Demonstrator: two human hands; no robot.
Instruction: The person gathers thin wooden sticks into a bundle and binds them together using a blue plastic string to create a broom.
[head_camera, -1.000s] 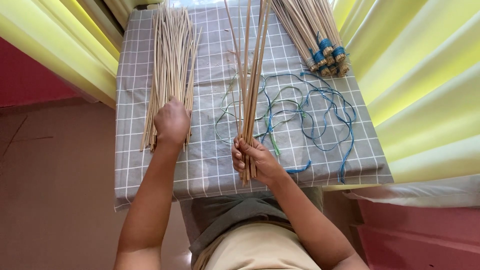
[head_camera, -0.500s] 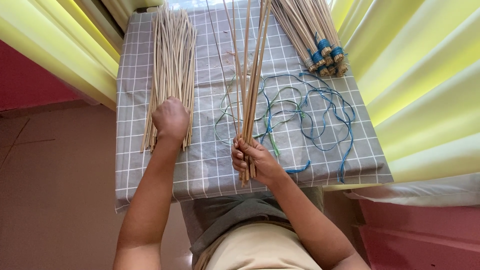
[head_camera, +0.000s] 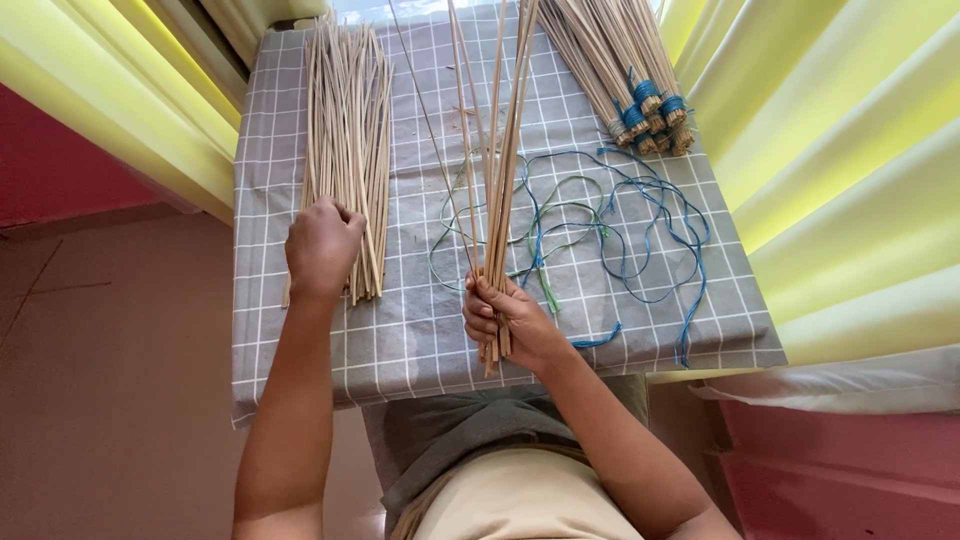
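Observation:
My right hand (head_camera: 510, 318) grips the lower ends of a small bunch of thin pale sticks (head_camera: 500, 150), which fan upward over the table. My left hand (head_camera: 322, 245) rests knuckles-up on the near end of a loose pile of the same sticks (head_camera: 345, 130) lying flat at the left of the table, with its fingers curled down onto them. Whether they pinch a stick is hidden. Both hands work over a grey checked cloth (head_camera: 400, 330).
Tangled blue and green strings (head_camera: 620, 225) lie right of my right hand. Several stick bundles bound with blue cord (head_camera: 630, 90) lie at the far right corner. Yellow curtains (head_camera: 850, 150) hang on both sides. The table's near edge is at my lap.
My left hand stays on the loose pile's near end, shifting slightly. The held bunch keeps its place in my right hand.

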